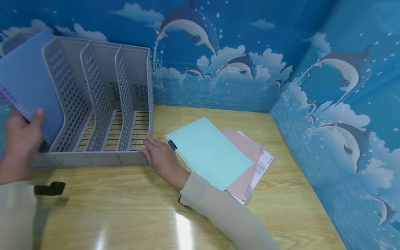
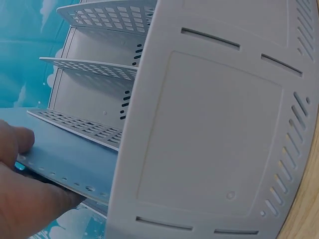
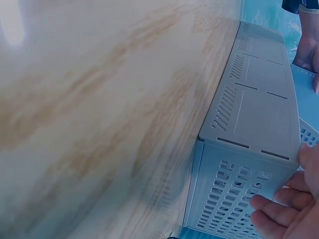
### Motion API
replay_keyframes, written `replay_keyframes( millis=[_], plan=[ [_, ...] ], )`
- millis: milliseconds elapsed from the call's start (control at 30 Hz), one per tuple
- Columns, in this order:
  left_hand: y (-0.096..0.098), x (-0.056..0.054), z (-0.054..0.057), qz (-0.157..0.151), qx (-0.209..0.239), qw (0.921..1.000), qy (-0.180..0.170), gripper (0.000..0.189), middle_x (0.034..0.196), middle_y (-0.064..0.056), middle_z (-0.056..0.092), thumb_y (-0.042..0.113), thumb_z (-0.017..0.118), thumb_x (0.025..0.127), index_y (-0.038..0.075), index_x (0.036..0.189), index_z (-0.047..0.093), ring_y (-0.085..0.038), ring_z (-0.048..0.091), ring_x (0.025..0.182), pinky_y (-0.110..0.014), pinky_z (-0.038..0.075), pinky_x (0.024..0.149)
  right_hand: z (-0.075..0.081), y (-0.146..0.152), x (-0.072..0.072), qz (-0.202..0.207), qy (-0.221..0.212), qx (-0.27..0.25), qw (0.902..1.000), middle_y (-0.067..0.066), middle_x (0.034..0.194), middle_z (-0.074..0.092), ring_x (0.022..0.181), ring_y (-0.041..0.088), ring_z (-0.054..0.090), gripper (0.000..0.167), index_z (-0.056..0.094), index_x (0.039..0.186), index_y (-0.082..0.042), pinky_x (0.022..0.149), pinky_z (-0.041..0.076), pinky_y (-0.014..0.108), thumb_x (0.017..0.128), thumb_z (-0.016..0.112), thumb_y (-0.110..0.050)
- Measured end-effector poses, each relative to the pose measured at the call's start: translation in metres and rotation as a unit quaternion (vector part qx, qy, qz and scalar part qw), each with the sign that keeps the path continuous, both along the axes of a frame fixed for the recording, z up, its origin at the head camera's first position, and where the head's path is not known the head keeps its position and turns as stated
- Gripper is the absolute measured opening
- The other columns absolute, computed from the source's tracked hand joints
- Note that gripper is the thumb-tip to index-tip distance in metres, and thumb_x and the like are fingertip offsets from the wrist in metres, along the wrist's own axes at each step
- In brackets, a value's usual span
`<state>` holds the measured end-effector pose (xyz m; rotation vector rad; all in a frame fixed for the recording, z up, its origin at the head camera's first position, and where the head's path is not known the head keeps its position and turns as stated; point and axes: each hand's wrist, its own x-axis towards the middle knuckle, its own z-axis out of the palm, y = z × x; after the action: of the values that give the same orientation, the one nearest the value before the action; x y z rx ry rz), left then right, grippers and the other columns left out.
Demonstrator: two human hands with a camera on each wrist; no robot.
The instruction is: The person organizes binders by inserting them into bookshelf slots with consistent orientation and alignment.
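Note:
A grey plastic magazine file rack [image 1: 93, 159] with perforated dividers stands on the table at the left. My left hand [image 1: 23, 142] pinches a blue spiral notebook [image 1: 31, 76], which stands tilted at the rack's leftmost slot. In the left wrist view, thumb and fingers of the left hand [image 2: 25, 194] are on opposite faces of the notebook [image 2: 75, 157], whose lower part goes behind the rack's front wall. At the rack's front right corner, my right hand [image 1: 164, 159] grips the edge. The right wrist view shows its fingers against the perforated side wall [image 3: 224, 199].
Right of the rack lie a mint-green spiral notebook [image 1: 209, 152], a pink one [image 1: 251, 166] partly under it, and a white one [image 1: 265, 160] lowest. A dolphin-printed curtain [image 1: 218, 86] borders the wooden table [image 1: 125, 208] at the back and right.

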<state>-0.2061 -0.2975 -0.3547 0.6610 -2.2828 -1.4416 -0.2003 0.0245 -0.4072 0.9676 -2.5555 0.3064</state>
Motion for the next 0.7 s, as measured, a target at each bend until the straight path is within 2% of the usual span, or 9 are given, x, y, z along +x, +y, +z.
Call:
replay_keyframes(
  millis=[133,300,367,500,533,600,700],
  plan=[
    [0.005,0.004,0.007,0.004,0.014,0.9998,-0.015,0.05,0.157,0.017,0.019,0.04,0.028,0.104,0.036,0.153,0.019,-0.003,0.014,0.143,-0.035,0.011,0.12,-0.001,0.001,0.0,-0.002,-0.004,-0.002,1.0,0.008,0.136,0.056,0.108,0.017,0.065,0.038,0.065,0.12,-0.01,0.082,0.056,0.025,0.101,0.048,-0.038],
    [0.0,0.001,0.006,0.022,0.044,0.9987,-0.015,0.05,0.155,0.02,0.022,0.042,0.03,0.102,0.038,0.152,0.022,0.001,0.016,0.141,-0.033,0.011,0.12,-0.001,0.001,0.0,-0.001,-0.007,-0.003,1.0,0.008,0.137,0.055,0.106,0.018,0.066,0.04,0.064,0.123,-0.01,0.082,0.056,0.025,0.102,0.047,-0.038],
    [-0.015,-0.008,-0.008,0.022,0.052,0.9984,-0.002,0.05,0.154,0.021,0.024,0.044,0.034,0.101,0.039,0.15,0.025,0.002,0.018,0.14,-0.033,0.01,0.12,-0.001,0.001,0.0,0.002,-0.007,-0.007,0.9999,0.008,0.137,0.055,0.105,0.018,0.067,0.038,0.065,0.122,-0.01,0.08,0.056,0.026,0.101,0.048,-0.038],
    [-0.018,-0.012,-0.012,0.019,0.05,0.9985,0.0,0.05,0.154,0.021,0.024,0.044,0.034,0.101,0.039,0.151,0.024,0.001,0.017,0.14,-0.034,0.011,0.12,-0.003,0.001,-0.002,0.005,-0.002,-0.017,0.9998,0.008,0.136,0.055,0.103,0.019,0.068,0.035,0.066,0.117,-0.01,0.077,0.057,0.027,0.101,0.05,-0.037],
    [-0.018,-0.012,-0.011,0.017,0.048,0.9987,-0.001,0.05,0.154,0.02,0.024,0.044,0.033,0.102,0.039,0.151,0.024,0.001,0.017,0.141,-0.034,0.011,0.12,-0.003,0.001,-0.002,0.007,0.001,-0.019,0.9998,0.009,0.136,0.055,0.101,0.019,0.068,0.035,0.066,0.115,-0.01,0.076,0.057,0.027,0.1,0.05,-0.037],
    [-0.003,-0.003,0.004,0.019,0.039,0.9989,-0.02,0.051,0.155,0.019,0.021,0.043,0.03,0.102,0.037,0.152,0.02,-0.001,0.016,0.142,-0.034,0.012,0.12,-0.003,0.001,-0.002,0.009,0.005,-0.02,0.9997,0.009,0.135,0.055,0.1,0.02,0.069,0.034,0.066,0.114,-0.01,0.075,0.058,0.027,0.1,0.05,-0.037],
    [0.004,0.002,0.009,0.018,0.031,0.999,-0.026,0.052,0.156,0.018,0.02,0.042,0.03,0.103,0.036,0.153,0.018,-0.002,0.015,0.142,-0.034,0.013,0.12,-0.004,0.001,-0.002,0.01,0.01,-0.017,0.9998,0.01,0.135,0.056,0.098,0.019,0.069,0.034,0.067,0.112,-0.01,0.074,0.057,0.025,0.101,0.05,-0.037]
  ],
)
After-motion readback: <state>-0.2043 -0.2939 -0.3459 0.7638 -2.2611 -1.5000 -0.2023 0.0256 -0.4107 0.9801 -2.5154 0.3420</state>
